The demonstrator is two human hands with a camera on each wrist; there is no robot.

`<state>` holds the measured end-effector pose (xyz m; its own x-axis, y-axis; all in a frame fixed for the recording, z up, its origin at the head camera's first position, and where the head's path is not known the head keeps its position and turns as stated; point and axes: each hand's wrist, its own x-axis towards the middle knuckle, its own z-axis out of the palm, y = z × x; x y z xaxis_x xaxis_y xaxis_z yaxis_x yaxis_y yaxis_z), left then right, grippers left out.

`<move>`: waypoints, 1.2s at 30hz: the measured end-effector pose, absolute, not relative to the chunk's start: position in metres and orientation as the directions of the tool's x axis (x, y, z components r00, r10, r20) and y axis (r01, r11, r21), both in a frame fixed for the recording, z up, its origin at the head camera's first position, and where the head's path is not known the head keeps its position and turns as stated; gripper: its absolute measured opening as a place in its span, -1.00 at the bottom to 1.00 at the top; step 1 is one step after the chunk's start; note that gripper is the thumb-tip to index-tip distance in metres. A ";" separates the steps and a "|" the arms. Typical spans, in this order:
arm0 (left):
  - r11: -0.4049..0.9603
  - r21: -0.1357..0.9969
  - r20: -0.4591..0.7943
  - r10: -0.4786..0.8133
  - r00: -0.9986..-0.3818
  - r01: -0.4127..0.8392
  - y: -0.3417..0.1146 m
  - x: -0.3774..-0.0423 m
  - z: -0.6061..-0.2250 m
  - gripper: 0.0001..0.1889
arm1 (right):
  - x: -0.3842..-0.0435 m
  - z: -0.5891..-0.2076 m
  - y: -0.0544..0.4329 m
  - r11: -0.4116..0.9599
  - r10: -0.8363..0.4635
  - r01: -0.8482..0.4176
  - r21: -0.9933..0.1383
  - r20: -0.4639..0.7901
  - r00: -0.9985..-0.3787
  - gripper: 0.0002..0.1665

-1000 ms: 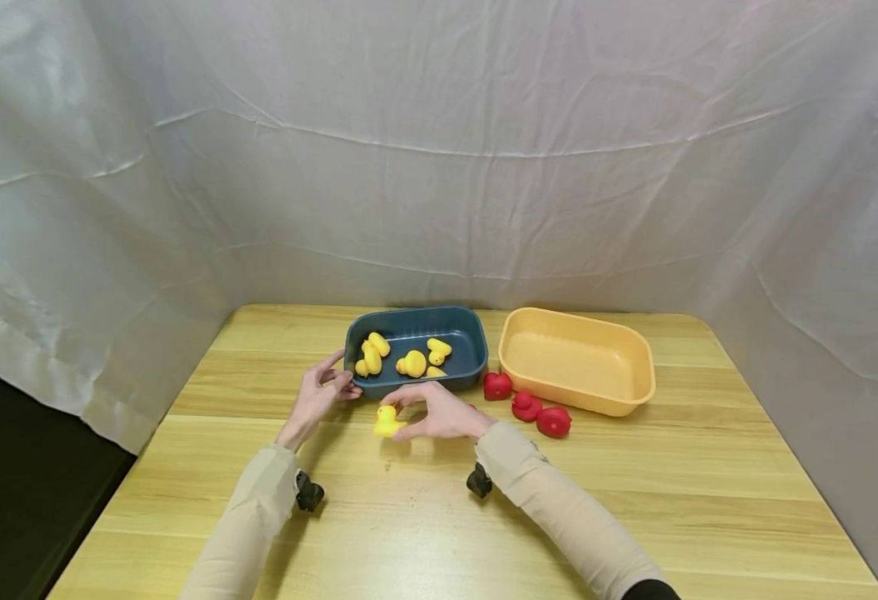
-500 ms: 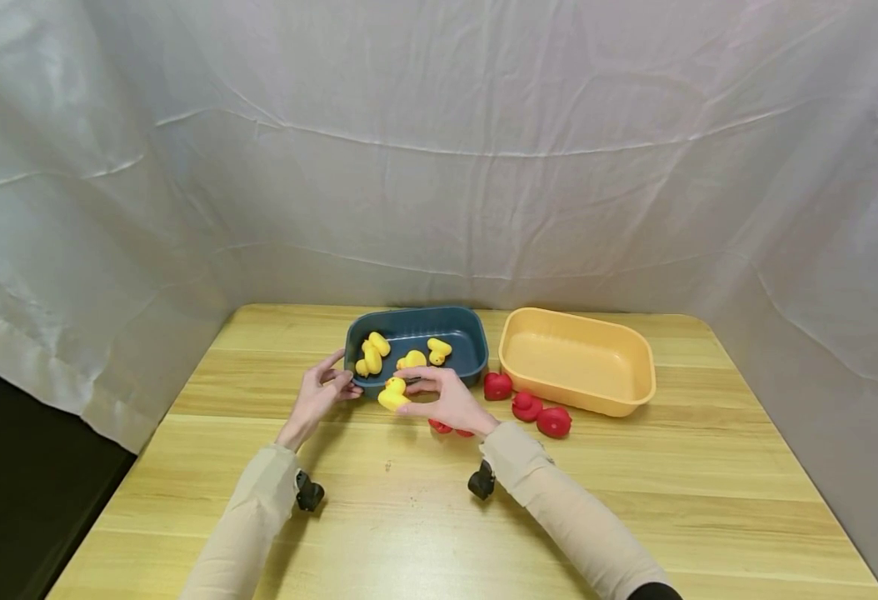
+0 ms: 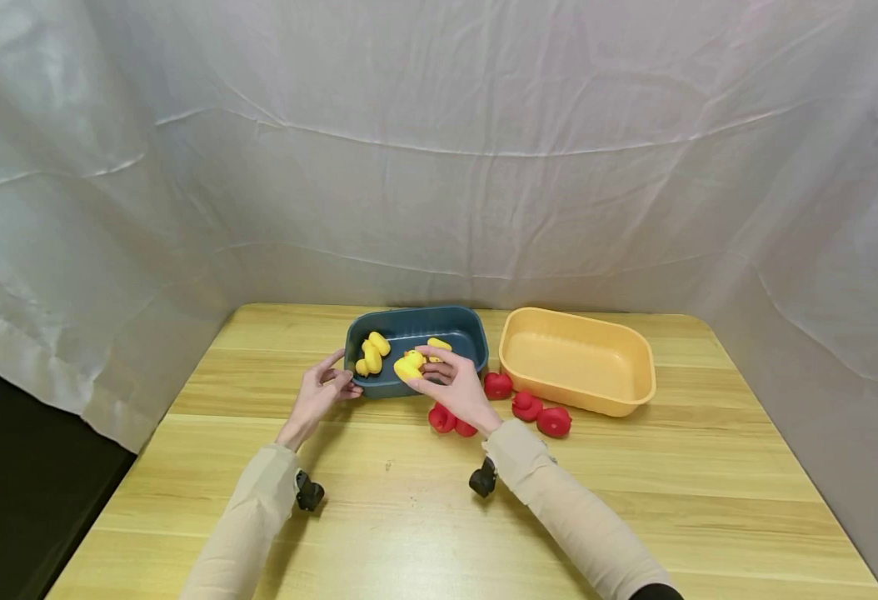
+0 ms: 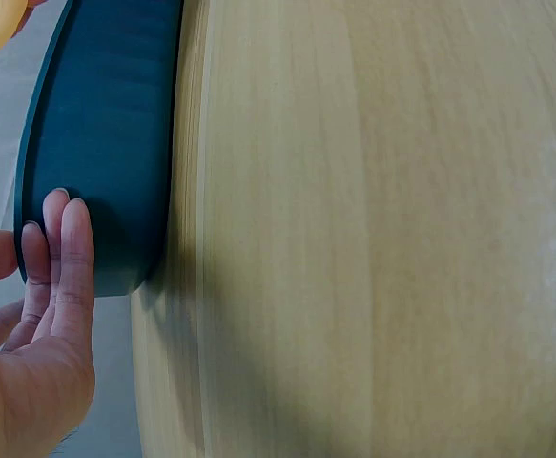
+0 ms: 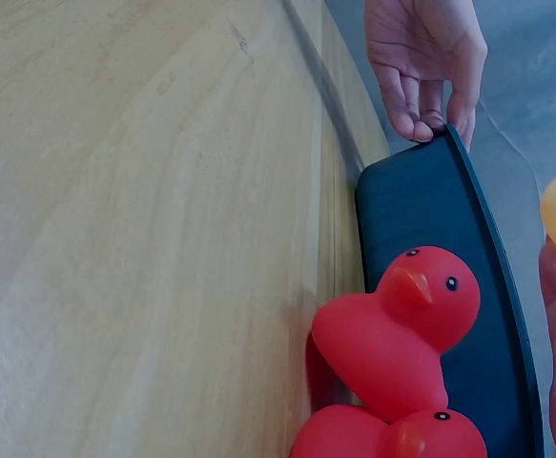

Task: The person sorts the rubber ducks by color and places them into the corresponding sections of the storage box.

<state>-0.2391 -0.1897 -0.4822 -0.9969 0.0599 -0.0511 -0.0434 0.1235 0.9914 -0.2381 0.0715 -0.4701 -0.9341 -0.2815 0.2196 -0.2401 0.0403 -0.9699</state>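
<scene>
The bench (image 3: 409,517) runs wide before the blue bin (image 3: 388,389). The left hand (image 3: 317,396) pinches its left end; the right hand (image 3: 460,389) pinches a yellow rubber duck (image 3: 409,367) over it. Only the right wrist view clearly shows a red rubber duck's (image 5: 382,334) eyes.

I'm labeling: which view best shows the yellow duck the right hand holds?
Head view: the yellow duck shows head and body. Left wrist: only a cropped piece, top left corner. Right wrist: only a rounded part cropped at the right edge.

head view bright | glare on tabletop (image 3: 401,546) | soft shadows | wrist views dimmer
</scene>
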 end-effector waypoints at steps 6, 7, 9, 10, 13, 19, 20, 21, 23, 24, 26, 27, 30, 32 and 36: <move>0.116 0.992 -0.048 0.065 -0.997 -0.040 -0.190 -0.239 -0.482 -0.37 | -0.241 -0.470 0.074 0.000 -0.202 -0.232 -0.973 0.228 -0.953 -0.37; 0.116 0.992 -0.048 0.065 -0.997 -0.040 -0.190 -0.239 -0.482 -0.37 | -0.242 -0.470 0.075 0.003 -0.186 -0.238 -0.971 0.233 -0.954 -0.37; 0.119 0.992 -0.050 0.064 -0.997 -0.042 -0.190 -0.238 -0.482 -0.37 | -0.243 -0.470 0.076 0.012 -0.148 -0.253 -0.967 0.248 -0.957 -0.37; 0.119 0.992 -0.050 0.064 -0.997 -0.042 -0.190 -0.238 -0.482 -0.37 | -0.243 -0.470 0.076 0.018 -0.131 -0.261 -0.965 0.257 -0.957 -0.37; 0.121 0.992 -0.049 0.060 -0.997 -0.041 -0.190 -0.238 -0.482 -0.37 | -0.244 -0.469 0.078 0.044 -0.086 -0.276 -0.960 0.272 -0.959 -0.38; 0.126 0.991 -0.046 0.059 -0.997 -0.038 -0.190 -0.238 -0.481 -0.38 | -0.247 -0.470 0.083 0.093 -0.009 -0.276 -0.957 0.276 -0.961 -0.39; 0.125 0.991 -0.046 0.059 -0.997 -0.038 -0.190 -0.238 -0.482 -0.38 | -0.248 -0.470 0.084 0.098 0.003 -0.274 -0.957 0.276 -0.961 -0.39; 0.126 0.991 -0.046 0.060 -0.997 -0.038 -0.190 -0.238 -0.482 -0.38 | -0.248 -0.470 0.085 0.102 0.015 -0.273 -0.957 0.276 -0.961 -0.39; 0.126 0.991 -0.047 0.062 -0.997 -0.039 -0.190 -0.238 -0.482 -0.38 | -0.249 -0.470 0.086 0.102 0.036 -0.265 -0.959 0.270 -0.962 -0.38; 0.125 0.991 -0.047 0.063 -0.997 -0.039 -0.190 -0.238 -0.482 -0.38 | -0.250 -0.470 0.087 0.100 0.045 -0.260 -0.961 0.265 -0.963 -0.38; 0.127 0.991 -0.050 0.064 -0.997 -0.041 -0.190 -0.238 -0.482 -0.38 | -0.252 -0.470 0.089 0.097 0.058 -0.242 -0.965 0.248 -0.967 -0.37; 0.128 0.991 -0.051 0.064 -0.997 -0.042 -0.190 -0.238 -0.482 -0.37 | -0.252 -0.470 0.091 0.099 0.065 -0.236 -0.967 0.242 -0.968 -0.36; 0.129 0.991 -0.053 0.060 -0.997 -0.045 -0.190 -0.239 -0.482 -0.37 | -0.255 -0.470 0.094 0.116 0.079 -0.221 -0.968 0.231 -0.970 -0.36; 0.132 0.990 -0.053 0.058 -0.997 -0.045 -0.190 -0.239 -0.482 -0.37 | -0.256 -0.470 0.095 0.137 0.093 -0.226 -0.964 0.240 -0.966 -0.36; 0.135 0.990 -0.054 0.053 -0.997 -0.047 -0.190 -0.239 -0.482 -0.37 | -0.257 -0.468 0.098 0.189 0.130 -0.232 -0.954 0.259 -0.957 -0.37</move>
